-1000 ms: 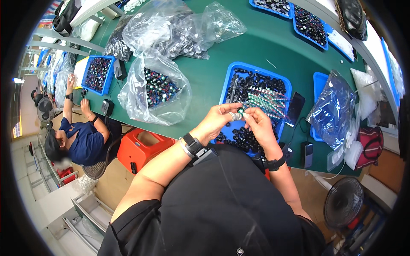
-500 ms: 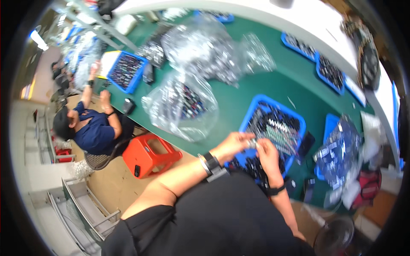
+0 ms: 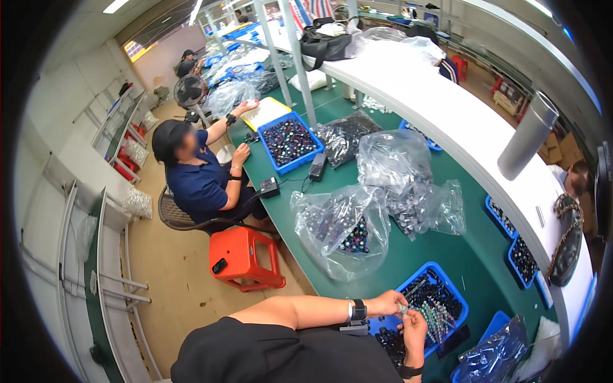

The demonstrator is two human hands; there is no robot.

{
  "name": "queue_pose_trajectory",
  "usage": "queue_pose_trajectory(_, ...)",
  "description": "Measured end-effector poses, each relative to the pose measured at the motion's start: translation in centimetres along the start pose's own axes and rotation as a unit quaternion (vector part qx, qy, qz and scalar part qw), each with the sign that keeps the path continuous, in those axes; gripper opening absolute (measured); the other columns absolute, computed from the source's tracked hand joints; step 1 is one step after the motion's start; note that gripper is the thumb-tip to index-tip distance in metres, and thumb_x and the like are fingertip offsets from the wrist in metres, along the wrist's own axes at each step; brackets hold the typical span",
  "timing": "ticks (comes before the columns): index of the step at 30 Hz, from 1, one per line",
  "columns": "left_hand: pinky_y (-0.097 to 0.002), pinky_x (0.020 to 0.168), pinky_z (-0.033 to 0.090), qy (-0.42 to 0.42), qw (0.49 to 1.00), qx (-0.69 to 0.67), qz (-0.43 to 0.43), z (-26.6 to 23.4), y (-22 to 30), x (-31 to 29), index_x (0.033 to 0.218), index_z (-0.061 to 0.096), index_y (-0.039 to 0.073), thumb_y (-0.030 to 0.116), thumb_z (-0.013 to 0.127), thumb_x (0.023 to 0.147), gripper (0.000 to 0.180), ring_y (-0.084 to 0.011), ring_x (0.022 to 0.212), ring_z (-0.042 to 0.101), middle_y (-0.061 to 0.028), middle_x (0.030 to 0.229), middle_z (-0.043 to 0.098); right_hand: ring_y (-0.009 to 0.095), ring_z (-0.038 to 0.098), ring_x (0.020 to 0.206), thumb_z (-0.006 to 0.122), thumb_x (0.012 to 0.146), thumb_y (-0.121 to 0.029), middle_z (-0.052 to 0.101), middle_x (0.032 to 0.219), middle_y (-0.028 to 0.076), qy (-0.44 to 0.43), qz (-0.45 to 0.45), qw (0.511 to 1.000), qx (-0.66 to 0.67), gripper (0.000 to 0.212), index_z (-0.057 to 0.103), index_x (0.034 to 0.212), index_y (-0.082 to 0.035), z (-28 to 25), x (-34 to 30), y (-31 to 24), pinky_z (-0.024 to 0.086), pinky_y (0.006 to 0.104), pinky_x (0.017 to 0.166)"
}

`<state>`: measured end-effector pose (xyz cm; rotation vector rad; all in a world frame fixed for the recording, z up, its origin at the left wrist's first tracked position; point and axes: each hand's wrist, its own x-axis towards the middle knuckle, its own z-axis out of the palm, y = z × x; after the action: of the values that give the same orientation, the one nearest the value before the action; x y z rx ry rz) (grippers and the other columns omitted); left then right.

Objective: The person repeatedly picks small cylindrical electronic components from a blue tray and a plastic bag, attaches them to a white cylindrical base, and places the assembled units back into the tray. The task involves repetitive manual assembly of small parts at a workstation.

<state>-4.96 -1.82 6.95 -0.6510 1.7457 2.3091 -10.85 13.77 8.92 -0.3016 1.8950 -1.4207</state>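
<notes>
My left hand (image 3: 388,302) and my right hand (image 3: 414,324) meet over the near-left side of a blue tray (image 3: 458,290). Between their pinched fingertips is a small pale, silvery piece (image 3: 403,309), too small to name. Dark round beads (image 3: 391,343) lie loose in the tray's near part. Farther in are more dark beads and strands of pale green and pink beads (image 3: 439,321), just right of my right hand. A dark strap and a bracelet ring my left wrist, and a dark band rings my right.
Beyond the tray, a clear bag of beads (image 3: 354,239) and bulging plastic bags (image 3: 399,166) lie on the green table (image 3: 306,237). A co-worker (image 3: 198,163) sits at left by another blue bead tray (image 3: 292,167). An orange stool (image 3: 239,255) stands between us. A grey cylinder (image 3: 529,135) tops the white shelf.
The view has swung up and left, so the tray and my hands sit lower in the picture and more of the room shows. My hands stay together on the small piece.
</notes>
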Motion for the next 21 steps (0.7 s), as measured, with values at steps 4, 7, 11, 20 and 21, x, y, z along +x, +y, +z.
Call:
queue_pose_trajectory(4,-0.0369,0.070,0.050,0.071,0.959,0.248,0.120,1.0,1.1,-1.2,0.102,0.059,0.002,0.009,0.058,0.083,0.020,-0.0272,0.079,0.064,-0.0155,0.085,0.065,0.009,0.056,0.054,0.054,0.088,-0.003,0.063,0.078,0.008,0.010,0.022,1.000,-0.008,0.011,0.054,0.098,0.002,0.4,-0.4,-0.9,0.042,0.0201,0.043)
queue_pose_trajectory(7,-0.0384,0.071,0.049,0.131,0.946,0.237,0.178,1.2,1.2,-0.8,0.095,0.059,0.002,0.012,0.058,0.081,0.017,-0.0314,0.080,0.064,-0.0165,0.087,0.065,0.009,0.056,0.053,0.054,0.089,-0.004,0.062,0.077,0.008,0.029,0.006,0.999,-0.016,0.011,0.054,0.099,0.002,0.5,-0.3,-0.9,0.042,0.0202,0.042)
queue_pose_trajectory(11,-0.0342,0.064,0.049,0.259,0.953,0.068,0.144,-1.3,0.5,1.1,0.097,0.059,0.001,0.011,0.058,0.082,0.018,-0.0202,0.070,0.062,-0.0113,0.079,0.064,0.011,0.056,0.053,0.053,0.089,-0.005,0.061,0.078,0.009,0.039,0.021,0.998,0.037,0.013,0.052,0.101,0.001,0.2,-0.6,-0.5,0.043,0.0210,0.041)
queue_pose_trajectory(20,-0.0304,0.075,0.053,0.280,0.954,-0.076,0.076,-11.7,1.5,-0.7,0.109,0.055,-0.001,0.001,0.051,0.088,0.022,-0.0184,0.084,0.062,-0.0111,0.098,0.062,0.010,0.056,0.059,0.052,0.091,-0.008,0.061,0.083,0.007,0.018,0.047,0.998,0.045,0.017,0.052,0.106,-0.001,-0.6,-0.9,2.3,0.045,0.0217,0.048)
queue_pose_trajectory(21,-0.0302,0.075,0.053,0.270,0.954,-0.089,0.097,-12.3,1.2,-0.6,0.108,0.055,-0.001,0.003,0.051,0.088,0.022,-0.0183,0.081,0.062,-0.0104,0.094,0.061,0.010,0.056,0.059,0.052,0.091,-0.009,0.061,0.082,0.006,0.021,0.062,0.997,0.042,0.016,0.053,0.106,-0.002,-0.8,-0.9,2.7,0.045,0.0210,0.049)
